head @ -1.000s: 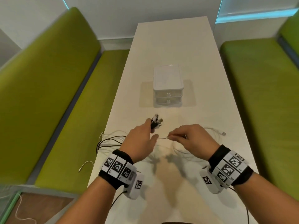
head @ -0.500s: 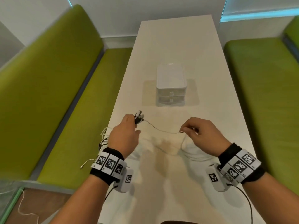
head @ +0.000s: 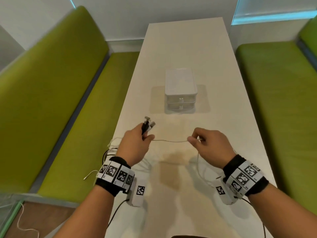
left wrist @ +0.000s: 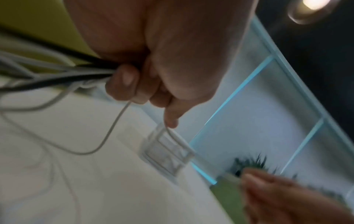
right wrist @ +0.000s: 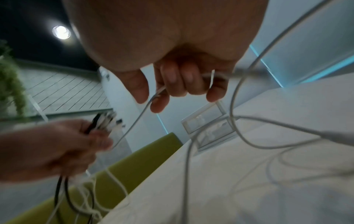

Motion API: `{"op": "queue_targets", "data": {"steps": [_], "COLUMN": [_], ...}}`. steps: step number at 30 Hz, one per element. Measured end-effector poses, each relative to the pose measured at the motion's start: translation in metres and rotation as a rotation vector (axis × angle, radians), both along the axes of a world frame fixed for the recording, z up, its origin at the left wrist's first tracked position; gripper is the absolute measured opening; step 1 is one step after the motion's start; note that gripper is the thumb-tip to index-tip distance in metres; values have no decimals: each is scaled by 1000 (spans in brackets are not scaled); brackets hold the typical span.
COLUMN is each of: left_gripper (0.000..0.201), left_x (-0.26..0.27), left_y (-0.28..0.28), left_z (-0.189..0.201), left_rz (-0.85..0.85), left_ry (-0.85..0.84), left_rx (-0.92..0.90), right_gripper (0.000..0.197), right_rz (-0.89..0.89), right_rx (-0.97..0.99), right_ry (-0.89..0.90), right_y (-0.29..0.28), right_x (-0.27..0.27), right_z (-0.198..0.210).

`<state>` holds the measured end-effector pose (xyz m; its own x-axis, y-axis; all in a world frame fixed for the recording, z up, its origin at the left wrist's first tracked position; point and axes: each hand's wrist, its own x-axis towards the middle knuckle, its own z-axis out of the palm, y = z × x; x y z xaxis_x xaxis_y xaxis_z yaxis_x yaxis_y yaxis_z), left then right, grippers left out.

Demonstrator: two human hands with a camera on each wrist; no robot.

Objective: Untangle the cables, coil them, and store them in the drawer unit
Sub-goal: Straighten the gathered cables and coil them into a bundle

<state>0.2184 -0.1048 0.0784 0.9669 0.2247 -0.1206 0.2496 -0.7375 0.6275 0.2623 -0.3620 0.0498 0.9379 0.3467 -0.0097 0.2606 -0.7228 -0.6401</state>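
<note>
While our left hand (head: pixel 135 143) grips the bundled cable plugs (head: pixel 147 124), our right hand (head: pixel 211 145) pinches one white cable (head: pixel 171 140), seemingly strung between both.

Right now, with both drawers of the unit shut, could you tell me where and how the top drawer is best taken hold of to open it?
Pinch the small knob at the middle of the top drawer's front, coming from the near side, where the front of the drawer unit faces the person. The smooth front shows no other grip. Both the left hand and the right hand hold cables, so one must let go first.
</note>
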Motion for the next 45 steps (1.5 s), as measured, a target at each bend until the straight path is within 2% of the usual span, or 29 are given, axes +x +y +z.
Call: {"op": "queue_targets", "data": {"steps": [2,4,6,8,11,13,16,20,22,24,27,31,34,36,40,45], "left_gripper": [19,16,23,21,17,14,22,30,21,17,15,12,20,15,15,20], "left_x": [0,-1,-5,-10,-9,-6,-4,-8,-11,-9,-5,-6,-5,-3,0,-5], "left_y": [7,1,-13,-32,-39,-26,25,109,126,125,98,51,20,-1,-42,-60], "left_z": [2,2,0,0,-1,4,12,21,24,22,14,0,-1,-1,-4,-16], "left_rz": [3,-41,-160,-234,-113,-36,79,280,309,288,223,78,-58,-150,-221,-205], "left_ry": [16,7,-20,18,6,-32,-31,207,251,214,170,126,69,11,-42,55], "left_rx": [167,223,111,-102,-262,-171,129,525,618,613,421,-83,-203,-224,-441,-797], "right_gripper": [16,10,11,9,12,11,13,15,13,6,19,7,12,16,17,19], "right_rz": [31,69,87,62,-21,-76,-209,-256,-220,-226,-216,-163,-55,88,311,279], "right_rx": [147,215,233,310,424,435,199,-141,-201,-198,-231,-261,-216,-175,-25,256], "right_ry": [37,24,22,49,147,199,130,221,300,325,290,132,-37,-125,-22,-6], "right_y": [-6,-3,6,15,17,-1,-51,-105,-108,-104,-93,-80,-56,-37,-10,-3], "right_x": [7,10,7,1,1,9,29,34,29,25,23,22,16,8,-3,-5], "right_z": [-2,-3,-4,-5,3,7,-2,-14,-20,-29,-45,-39,-25,-17,13,36]}}
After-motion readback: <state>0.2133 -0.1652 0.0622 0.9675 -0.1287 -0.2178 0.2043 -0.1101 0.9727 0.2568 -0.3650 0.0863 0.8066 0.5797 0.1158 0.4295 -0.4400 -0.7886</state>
